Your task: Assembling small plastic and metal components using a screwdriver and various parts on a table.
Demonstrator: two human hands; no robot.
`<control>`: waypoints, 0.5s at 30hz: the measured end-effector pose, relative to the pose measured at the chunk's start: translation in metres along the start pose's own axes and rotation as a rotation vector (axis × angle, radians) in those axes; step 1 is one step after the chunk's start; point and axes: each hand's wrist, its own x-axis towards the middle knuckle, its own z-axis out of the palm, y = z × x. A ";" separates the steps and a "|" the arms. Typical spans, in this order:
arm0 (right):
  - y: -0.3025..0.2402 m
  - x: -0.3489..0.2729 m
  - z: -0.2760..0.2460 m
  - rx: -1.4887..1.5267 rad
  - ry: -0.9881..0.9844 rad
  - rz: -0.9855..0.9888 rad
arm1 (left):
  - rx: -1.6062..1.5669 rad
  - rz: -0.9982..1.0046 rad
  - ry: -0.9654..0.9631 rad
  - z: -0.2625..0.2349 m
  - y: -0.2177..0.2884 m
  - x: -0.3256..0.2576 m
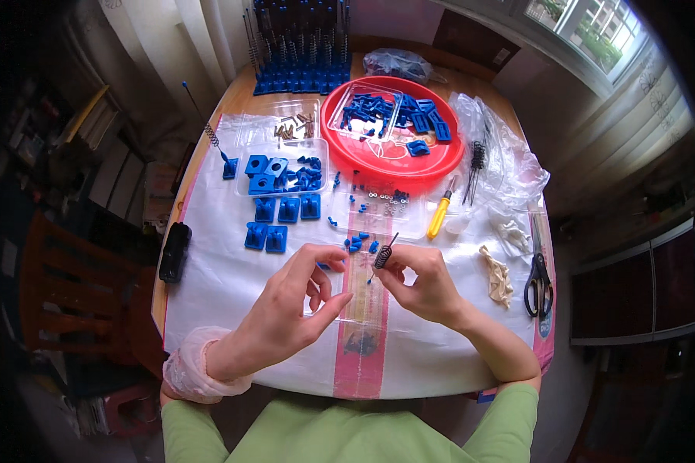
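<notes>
My right hand [421, 284] pinches a small dark coil spring [382, 257] with a thin rod through it; a blue tip shows at the rod's lower end. To its left, my left hand [293, 297] hovers with thumb and fingers apart and nothing visible between them. Just beyond both hands lie several small blue plastic pieces [355, 245]. Farther off, a clear plastic lid [344, 220] carries small white rings and more blue bits. Blue square bases [276, 238] stand in rows left of these, below a clear tub [322, 160] of blue parts.
A red round tray [340, 166] holds blue parts at the back. Bronze-coloured pieces [291, 127] lie in a clear box. On the right are a yellow screwdriver [440, 216], black springs [477, 158], plastic bags [510, 166] and scissors [539, 285]. Finished-looking spring stands [301, 77] crowd the far edge.
</notes>
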 end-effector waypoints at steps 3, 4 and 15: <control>-0.001 -0.001 0.000 -0.010 0.010 -0.024 | -0.015 0.075 -0.010 -0.002 0.008 0.012; -0.001 -0.002 0.000 0.000 0.012 -0.028 | -0.032 0.102 -0.011 0.000 0.012 0.020; -0.003 -0.002 0.001 0.038 -0.022 -0.027 | -0.031 0.280 -0.029 0.017 -0.009 0.049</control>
